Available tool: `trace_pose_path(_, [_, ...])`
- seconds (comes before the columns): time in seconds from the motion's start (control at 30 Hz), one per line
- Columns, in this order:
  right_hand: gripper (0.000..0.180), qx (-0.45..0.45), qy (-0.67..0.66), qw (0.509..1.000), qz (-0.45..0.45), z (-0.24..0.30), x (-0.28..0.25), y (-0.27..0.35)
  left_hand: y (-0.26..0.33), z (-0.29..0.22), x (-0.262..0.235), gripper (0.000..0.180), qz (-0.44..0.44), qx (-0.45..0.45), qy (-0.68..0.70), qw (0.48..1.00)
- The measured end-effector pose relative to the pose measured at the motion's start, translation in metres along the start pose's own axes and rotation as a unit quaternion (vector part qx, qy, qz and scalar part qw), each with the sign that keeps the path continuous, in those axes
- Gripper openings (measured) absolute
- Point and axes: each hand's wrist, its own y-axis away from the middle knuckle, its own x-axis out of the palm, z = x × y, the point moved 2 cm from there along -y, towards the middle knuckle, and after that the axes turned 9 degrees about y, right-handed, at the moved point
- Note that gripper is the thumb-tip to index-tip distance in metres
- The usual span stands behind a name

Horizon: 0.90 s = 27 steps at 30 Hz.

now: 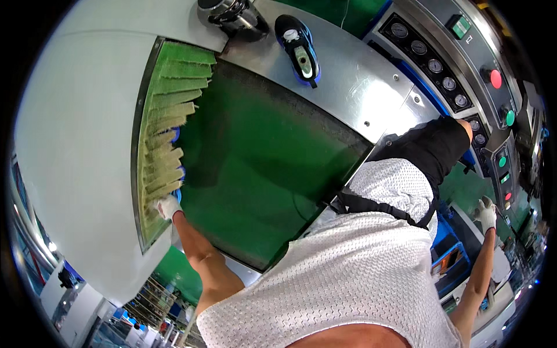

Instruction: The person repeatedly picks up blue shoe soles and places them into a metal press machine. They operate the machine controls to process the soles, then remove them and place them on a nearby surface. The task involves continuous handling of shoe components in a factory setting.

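Note:
My left hand (168,207), in a white glove, reaches in at the lower end of a green and yellowish strip curtain (165,153). Its fingertips are hidden among the strips, so their grip cannot be made out. Close to that hand, blue bits of something (177,194) show behind the strip ends. Out at the right, my gloved right hand (486,214) is raised beside the control panel (503,168), its fingers apart and nothing visible in them. A black shoe with a blue sole (303,55) stands on the metal surface (342,75), away from both hands.
A shiny metal cylinder (241,20) stands left of the shoe. Pressure gauges (426,57) and a red button (495,79) line the machine at upper right. A green belt-like surface (261,156) lies between the curtain and my body. A blue crate (452,261) sits below at right.

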Motion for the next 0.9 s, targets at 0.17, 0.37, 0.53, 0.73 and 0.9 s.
trace_pose_path(0.17, [0.053, -0.065, -0.05, 0.996, -0.037, 0.036, -0.017, 0.028, 0.149, -0.173, -0.104, 0.036, -0.065, 0.151, 0.262, 0.951])
trace_pose_path(0.37, [0.047, -0.299, -0.175, 0.934, -0.089, 0.268, -0.025, 0.141, 0.274, -0.338, -0.155, 0.025, -0.009, 0.436, 0.487, 0.756])
trace_pose_path(0.53, [0.059, -0.568, -0.083, 0.818, -0.033, 0.422, 0.004, 0.249, 0.3, -0.41, -0.213, 0.024, 0.118, 0.51, 0.478, 0.705])
trace_pose_path(0.73, [0.039, -0.553, 0.049, 0.807, -0.201, 0.446, 0.021, 0.253, 0.416, -0.506, -0.345, 0.023, 0.19, 0.67, 0.511, 0.504])
trace_pose_path(0.9, [0.064, -0.448, -0.14, 0.835, -0.287, 0.322, -0.048, 0.229, 0.537, -0.574, -0.437, 0.023, 0.209, 0.805, 0.429, 0.354])
